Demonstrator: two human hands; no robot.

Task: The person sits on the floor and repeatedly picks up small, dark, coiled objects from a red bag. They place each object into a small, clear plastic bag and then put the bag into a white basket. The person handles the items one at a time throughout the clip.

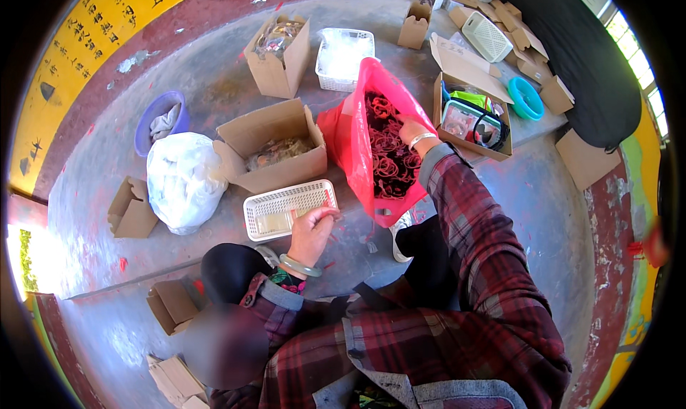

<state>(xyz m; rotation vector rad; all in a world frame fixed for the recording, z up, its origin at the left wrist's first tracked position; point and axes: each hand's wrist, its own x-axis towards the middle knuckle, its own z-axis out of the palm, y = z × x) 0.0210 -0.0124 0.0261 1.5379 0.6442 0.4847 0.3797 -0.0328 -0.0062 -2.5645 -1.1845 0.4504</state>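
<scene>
Head shows white basket (289, 196) between left hand (311, 236) and carton (287, 170).

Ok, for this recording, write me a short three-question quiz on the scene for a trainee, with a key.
1. What kind of container is the right grip in?
2. True or false: the turquoise basin is in the right half of the picture.
3. Fill in: the left grip is close to a white perforated ____.

Key:
1. A red bag.
2. True.
3. Basket.
</scene>
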